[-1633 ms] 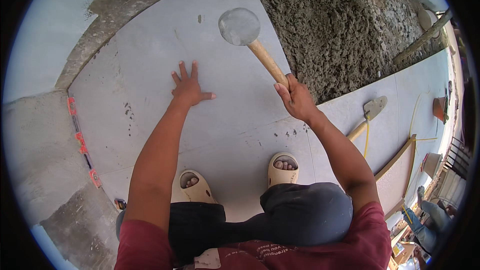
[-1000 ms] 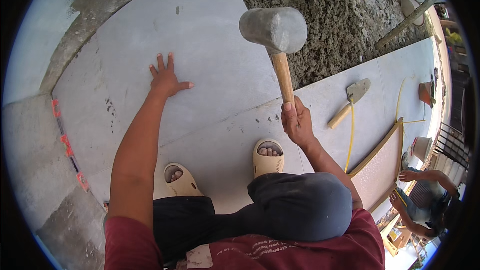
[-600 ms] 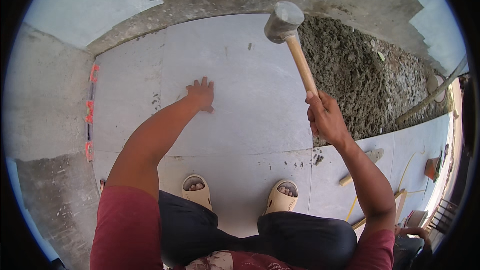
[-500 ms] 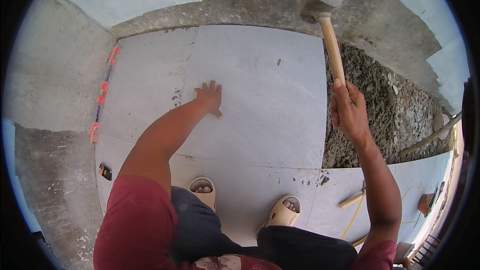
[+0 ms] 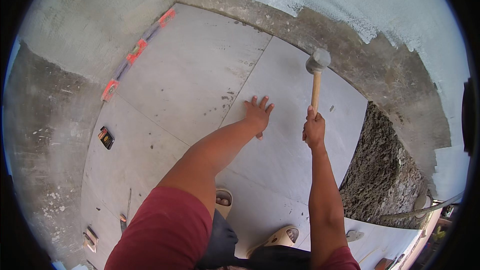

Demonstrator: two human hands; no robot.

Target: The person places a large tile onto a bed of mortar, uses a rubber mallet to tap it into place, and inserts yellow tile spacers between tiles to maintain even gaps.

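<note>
The left hand (image 5: 257, 117) spreads wide on the tile (image 5: 287, 142), perhaps for balance. The right hand (image 5: 314, 129) grips a mallet (image 5: 316, 82) toward the tile's far edge.

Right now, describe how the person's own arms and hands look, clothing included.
The left hand and right hand are bare, with no gloves, watch or rings to be seen. The left sleeve and right sleeve are short and maroon, plain where they show, ending above the elbows.
</note>
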